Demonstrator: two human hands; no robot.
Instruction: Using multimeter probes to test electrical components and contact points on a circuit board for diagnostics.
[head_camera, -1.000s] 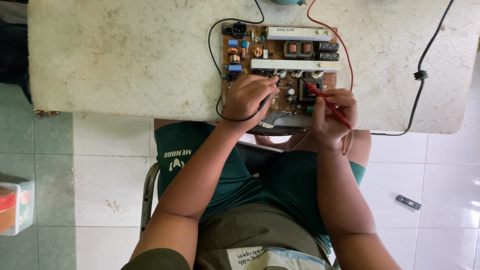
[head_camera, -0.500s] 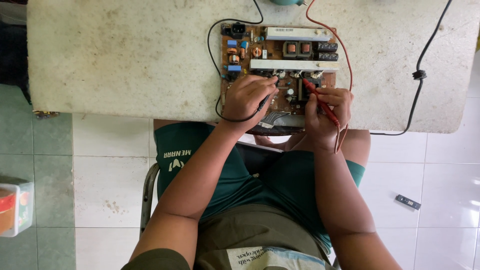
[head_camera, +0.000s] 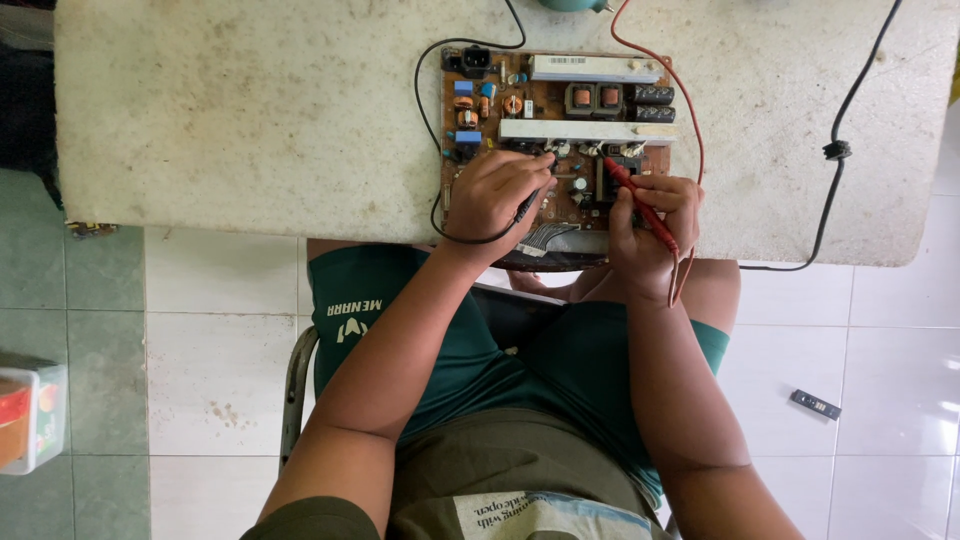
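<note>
A brown circuit board (head_camera: 555, 105) with silver heat sinks, coils and black capacitors lies at the near edge of a worn white table (head_camera: 250, 110). My left hand (head_camera: 495, 190) holds a black test probe (head_camera: 530, 200) with its tip down on the board's middle. My right hand (head_camera: 650, 225) grips a red test probe (head_camera: 640, 205), its tip touching the board beside a black part. A black lead (head_camera: 430, 130) and a red lead (head_camera: 690, 110) run from the probes up past the board's far edge.
A black cable (head_camera: 835, 150) crosses the table's right side. A small dark stick-shaped object (head_camera: 815, 404) lies on the white floor tiles at right. A clear box with coloured contents (head_camera: 30, 415) stands at the left edge. I sit on a metal-framed chair (head_camera: 295, 385).
My right hand and the red probe have shifted slightly left and up onto the board. The left hand stays in place.
</note>
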